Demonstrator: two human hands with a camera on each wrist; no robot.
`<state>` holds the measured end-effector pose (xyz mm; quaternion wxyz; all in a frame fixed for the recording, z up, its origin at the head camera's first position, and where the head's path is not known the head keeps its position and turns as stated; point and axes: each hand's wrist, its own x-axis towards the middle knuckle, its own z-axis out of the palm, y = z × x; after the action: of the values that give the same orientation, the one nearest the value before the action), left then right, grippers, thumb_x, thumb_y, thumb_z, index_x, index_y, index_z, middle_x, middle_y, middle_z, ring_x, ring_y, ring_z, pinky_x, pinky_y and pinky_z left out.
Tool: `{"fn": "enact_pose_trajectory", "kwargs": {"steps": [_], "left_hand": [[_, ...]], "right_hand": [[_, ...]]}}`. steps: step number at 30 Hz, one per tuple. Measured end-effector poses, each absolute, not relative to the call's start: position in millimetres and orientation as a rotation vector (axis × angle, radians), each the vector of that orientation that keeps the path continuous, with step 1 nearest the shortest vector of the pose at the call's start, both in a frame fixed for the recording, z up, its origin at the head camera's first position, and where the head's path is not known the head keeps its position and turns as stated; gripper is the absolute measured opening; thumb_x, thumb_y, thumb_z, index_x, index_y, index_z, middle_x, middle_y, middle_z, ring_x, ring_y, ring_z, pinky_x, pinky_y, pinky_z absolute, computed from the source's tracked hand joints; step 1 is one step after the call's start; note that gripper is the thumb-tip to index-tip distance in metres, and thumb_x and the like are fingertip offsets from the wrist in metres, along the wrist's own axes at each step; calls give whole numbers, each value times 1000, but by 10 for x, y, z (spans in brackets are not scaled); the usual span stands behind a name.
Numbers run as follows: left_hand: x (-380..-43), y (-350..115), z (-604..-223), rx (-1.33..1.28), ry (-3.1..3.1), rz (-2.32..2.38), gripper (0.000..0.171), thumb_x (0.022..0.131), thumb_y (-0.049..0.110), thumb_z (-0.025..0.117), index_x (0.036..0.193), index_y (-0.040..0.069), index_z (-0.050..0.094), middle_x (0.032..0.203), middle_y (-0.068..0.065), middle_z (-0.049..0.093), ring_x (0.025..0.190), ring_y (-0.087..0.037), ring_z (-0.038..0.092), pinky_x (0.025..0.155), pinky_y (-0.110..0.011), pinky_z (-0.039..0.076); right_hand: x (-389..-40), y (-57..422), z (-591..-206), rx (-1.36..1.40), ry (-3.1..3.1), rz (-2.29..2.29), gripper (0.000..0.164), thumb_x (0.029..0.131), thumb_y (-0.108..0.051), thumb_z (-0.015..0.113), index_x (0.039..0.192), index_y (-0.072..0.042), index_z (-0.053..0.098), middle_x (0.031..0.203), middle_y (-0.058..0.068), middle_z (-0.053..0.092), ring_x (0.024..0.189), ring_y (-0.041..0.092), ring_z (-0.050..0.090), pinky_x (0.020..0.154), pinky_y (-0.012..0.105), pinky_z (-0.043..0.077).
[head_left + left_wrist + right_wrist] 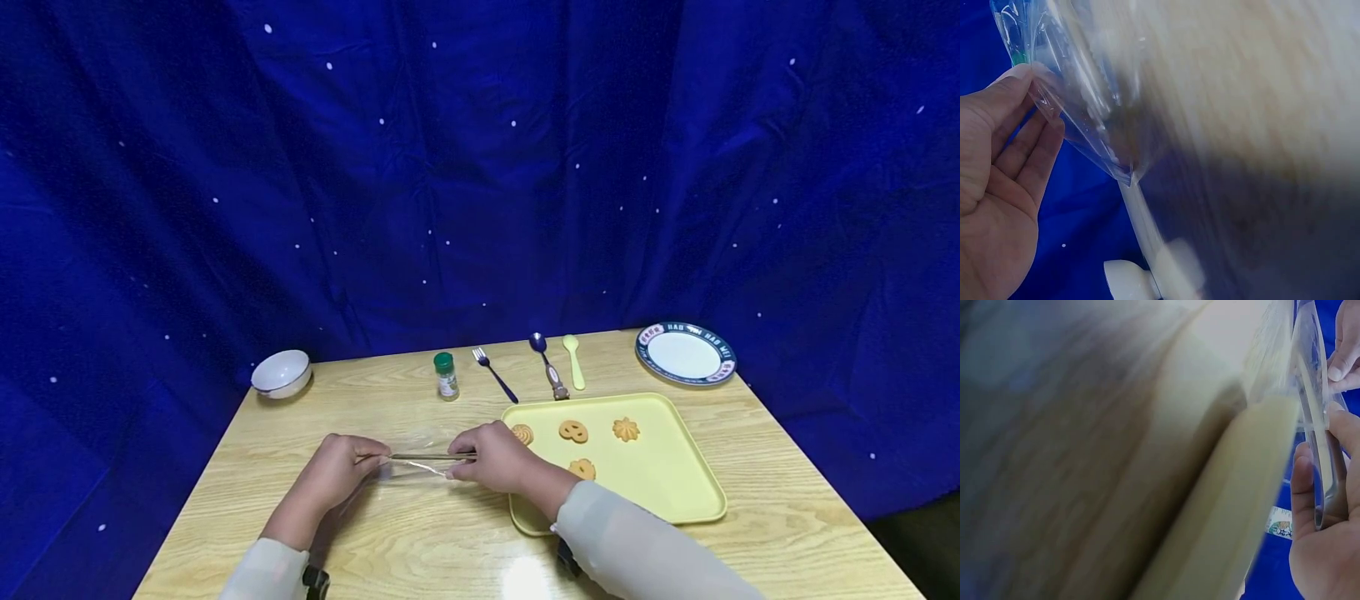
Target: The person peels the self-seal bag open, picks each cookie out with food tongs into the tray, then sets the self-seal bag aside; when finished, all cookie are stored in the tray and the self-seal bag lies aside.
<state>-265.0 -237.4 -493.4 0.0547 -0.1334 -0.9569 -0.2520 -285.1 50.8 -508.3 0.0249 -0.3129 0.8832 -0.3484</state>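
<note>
My left hand (340,469) pinches the edge of a clear plastic bag (1079,106) between thumb and fingers. Opposite it, my right hand (501,460) holds slim metal tongs (427,457) whose bent end lies against the palm in the right wrist view. The tongs reach across toward the left hand, and in the left wrist view their toothed end shows through the bag film. Whether the right fingers also grip the bag is hard to tell. Beside the right forearm is a pale yellow tray (652,492), with several cookies (573,431) on it, partly hidden by that arm.
Behind the hands stand a green-capped seasoning jar (446,379), a fork (495,375), a dark spoon (547,364) and a yellow spoon (574,362). A white bowl (282,373) sits at the back left, a rimmed plate (685,354) at the back right.
</note>
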Motion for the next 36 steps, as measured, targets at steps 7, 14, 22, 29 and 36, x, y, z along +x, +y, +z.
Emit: {"fn": "enact_pose_trajectory", "kwargs": {"steps": [7,14,22,29,36], "left_hand": [[-2643,-2356,-4936,-394,-2911,-779,14,90,15,77,103,17,83,104,2,79,103,-20,75,91,-40,62],[-2632,-2367,-4943,-386,-2911,-770,12,91,16,77,102,18,83,104,3,79,103,-20,75,92,-41,61],[-2632,-2415,-4952,-393,-2901,-736,11,91,16,77,98,21,83,103,4,79,103,-19,75,92,-40,61],[-2639,-2410,-4946,-408,-2895,-747,11,92,17,76,98,23,83,104,4,79,104,-18,75,93,-39,61],[-2656,-2374,-4947,-426,-2891,-772,12,91,18,77,101,21,83,103,4,79,103,-19,75,92,-40,62]], "right_hand": [[-2841,435,-5102,-956,2730,-1083,23,87,-33,82,105,-18,79,101,-9,79,90,-3,68,81,17,56],[-2819,456,-5101,-922,2758,-1060,23,89,-35,81,105,-20,79,101,-12,79,94,-1,69,84,20,57],[-2822,585,-5121,-902,2752,-1136,14,90,-27,81,100,-18,80,97,-9,79,89,0,70,79,20,58],[-2834,625,-5113,-861,2737,-1138,17,89,-30,82,102,-19,79,96,-12,78,88,0,69,78,20,57],[-2850,529,-5088,-915,2728,-1117,24,87,-33,83,105,-18,78,101,-5,79,94,8,72,81,20,57]]}}
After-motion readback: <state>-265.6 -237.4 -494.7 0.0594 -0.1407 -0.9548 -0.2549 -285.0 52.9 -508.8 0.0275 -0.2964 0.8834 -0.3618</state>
